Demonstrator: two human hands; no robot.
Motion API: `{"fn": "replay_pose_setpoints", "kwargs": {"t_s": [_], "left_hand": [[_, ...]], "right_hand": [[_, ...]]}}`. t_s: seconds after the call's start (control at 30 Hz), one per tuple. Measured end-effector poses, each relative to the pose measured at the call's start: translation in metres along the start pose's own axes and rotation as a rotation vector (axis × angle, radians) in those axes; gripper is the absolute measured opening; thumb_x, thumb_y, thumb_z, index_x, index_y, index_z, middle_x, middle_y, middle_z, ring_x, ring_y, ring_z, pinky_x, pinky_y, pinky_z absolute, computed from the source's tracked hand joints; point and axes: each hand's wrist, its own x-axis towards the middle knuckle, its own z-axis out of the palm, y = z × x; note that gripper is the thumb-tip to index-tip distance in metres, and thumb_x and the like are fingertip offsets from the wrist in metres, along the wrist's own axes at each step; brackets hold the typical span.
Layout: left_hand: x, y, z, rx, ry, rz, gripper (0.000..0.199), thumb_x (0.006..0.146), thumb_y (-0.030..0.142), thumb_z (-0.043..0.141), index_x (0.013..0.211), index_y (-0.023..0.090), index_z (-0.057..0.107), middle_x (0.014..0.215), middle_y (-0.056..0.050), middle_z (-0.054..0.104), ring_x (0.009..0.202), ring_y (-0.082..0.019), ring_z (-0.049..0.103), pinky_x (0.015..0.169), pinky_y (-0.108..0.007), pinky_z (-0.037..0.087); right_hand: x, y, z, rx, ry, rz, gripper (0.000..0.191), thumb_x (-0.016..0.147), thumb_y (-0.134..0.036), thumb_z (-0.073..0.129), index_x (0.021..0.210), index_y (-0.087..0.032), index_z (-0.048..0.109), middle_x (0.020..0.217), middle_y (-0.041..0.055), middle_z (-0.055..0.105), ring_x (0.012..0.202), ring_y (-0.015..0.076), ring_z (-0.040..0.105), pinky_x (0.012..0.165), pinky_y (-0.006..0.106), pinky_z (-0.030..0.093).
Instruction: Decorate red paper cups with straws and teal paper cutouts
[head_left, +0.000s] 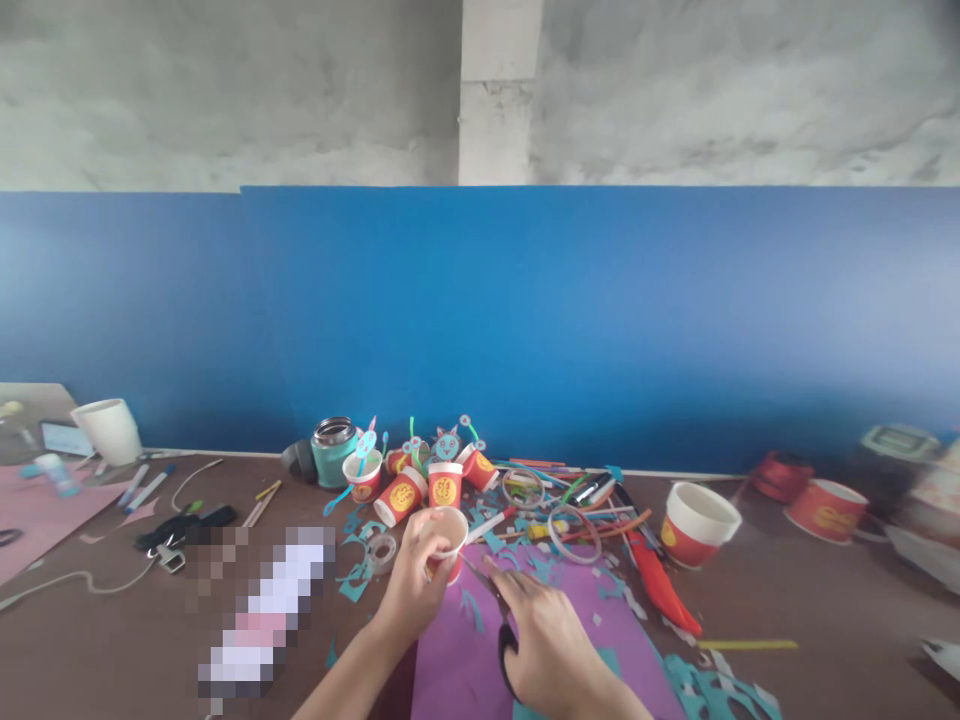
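The left hand [412, 585] has its fingers clamped around a paper cup [453, 528] near the purple sheet's [450, 670] far edge. The right hand [551, 630] grips scissors [503, 655], blades at the rim; snipping there calls for a steady cup.
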Motion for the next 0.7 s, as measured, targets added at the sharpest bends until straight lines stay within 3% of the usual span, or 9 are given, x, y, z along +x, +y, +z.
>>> {"fn": "replay_pose_setpoints", "kwargs": {"t_s": [0.07, 0.13, 0.27, 0.33, 0.4, 0.47, 0.57, 0.63, 0.7], "left_hand": [[0.000, 0.000, 0.000, -0.007, -0.003, 0.008, 0.012, 0.087, 0.023, 0.050, 0.082, 0.019, 0.059, 0.123, -0.015, 0.047, 0.113, -0.027, 0.052, 0.079, -0.035, 0.053], [0.000, 0.001, 0.000, -0.010, -0.009, 0.014, 0.013, 0.087, 0.020, 0.048, 0.082, 0.019, 0.059, 0.123, -0.015, 0.047, 0.113, -0.026, 0.052, 0.078, -0.034, 0.053], [0.001, 0.004, -0.001, -0.002, -0.019, 0.006, 0.013, 0.086, 0.019, 0.048, 0.080, 0.019, 0.059, 0.122, -0.015, 0.048, 0.112, -0.026, 0.053, 0.079, -0.034, 0.053], [0.001, 0.004, -0.002, 0.004, -0.017, 0.003, 0.011, 0.086, 0.020, 0.049, 0.080, 0.019, 0.059, 0.122, -0.015, 0.049, 0.113, -0.027, 0.052, 0.081, -0.036, 0.053], [0.001, 0.004, -0.001, 0.011, -0.023, 0.000, 0.012, 0.086, 0.023, 0.049, 0.081, 0.019, 0.059, 0.122, -0.015, 0.048, 0.115, -0.028, 0.051, 0.082, -0.038, 0.052], [0.001, 0.002, -0.001, 0.016, -0.031, -0.012, 0.013, 0.087, 0.025, 0.049, 0.081, 0.019, 0.059, 0.123, -0.015, 0.048, 0.116, -0.029, 0.049, 0.085, -0.040, 0.051], [0.001, -0.001, 0.000, 0.026, -0.019, -0.016, 0.014, 0.088, 0.026, 0.049, 0.081, 0.019, 0.059, 0.123, -0.014, 0.048, 0.118, -0.029, 0.048, 0.090, -0.043, 0.048], [0.001, -0.002, 0.000, 0.034, -0.006, -0.003, 0.013, 0.087, 0.026, 0.049, 0.081, 0.019, 0.058, 0.123, -0.014, 0.049, 0.118, -0.029, 0.048, 0.092, -0.044, 0.047], [0.000, -0.003, 0.001, 0.035, -0.004, 0.009, 0.013, 0.087, 0.024, 0.049, 0.081, 0.019, 0.059, 0.122, -0.014, 0.049, 0.117, -0.029, 0.049, 0.089, -0.043, 0.049]], "right_hand": [[0.002, 0.004, 0.000, 0.334, -0.066, 0.155, 0.063, 0.055, -0.011, 0.055, 0.117, -0.018, 0.062, 0.086, 0.0044, 0.067, 0.074, 0.0177, 0.055, 0.063, 0.025, 0.040], [0.007, 0.012, -0.001, 0.786, -0.188, 0.393, 0.043, 0.057, -0.018, 0.058, 0.099, -0.015, 0.067, 0.068, -0.0002, 0.058, 0.054, 0.0093, 0.043, 0.046, 0.019, 0.027], [0.013, 0.024, -0.004, 1.327, -0.381, 0.636, 0.021, 0.057, -0.029, 0.058, 0.066, -0.011, 0.063, 0.059, -0.0016, 0.048, 0.045, 0.0046, 0.028, 0.041, 0.018, 0.012], [0.012, 0.022, -0.003, 1.203, -0.309, 0.591, 0.025, 0.057, -0.027, 0.058, 0.074, -0.011, 0.065, 0.061, -0.0011, 0.051, 0.047, 0.0053, 0.032, 0.042, 0.018, 0.016], [0.009, 0.016, -0.001, 0.839, -0.168, 0.448, 0.039, 0.055, -0.020, 0.058, 0.092, -0.014, 0.067, 0.066, -0.0001, 0.058, 0.053, 0.0089, 0.043, 0.046, 0.019, 0.027], [0.004, 0.008, 0.001, 0.381, -0.049, 0.225, 0.059, 0.053, -0.012, 0.057, 0.112, -0.017, 0.063, 0.083, 0.0041, 0.066, 0.071, 0.0167, 0.054, 0.062, 0.025, 0.040], [-0.002, 0.000, 0.006, -0.042, 0.041, 0.005, 0.075, 0.055, -0.008, 0.052, 0.129, -0.020, 0.054, 0.112, 0.0098, 0.065, 0.100, 0.0267, 0.054, 0.088, 0.036, 0.038], [-0.001, 0.001, 0.007, 0.026, 0.022, 0.036, 0.073, 0.056, -0.010, 0.053, 0.129, -0.018, 0.053, 0.106, 0.0095, 0.066, 0.096, 0.0258, 0.056, 0.083, 0.035, 0.040], [0.002, 0.006, 0.007, 0.361, -0.058, 0.181, 0.060, 0.057, -0.016, 0.056, 0.117, -0.015, 0.061, 0.084, 0.0053, 0.066, 0.073, 0.0180, 0.056, 0.063, 0.027, 0.042]]}}
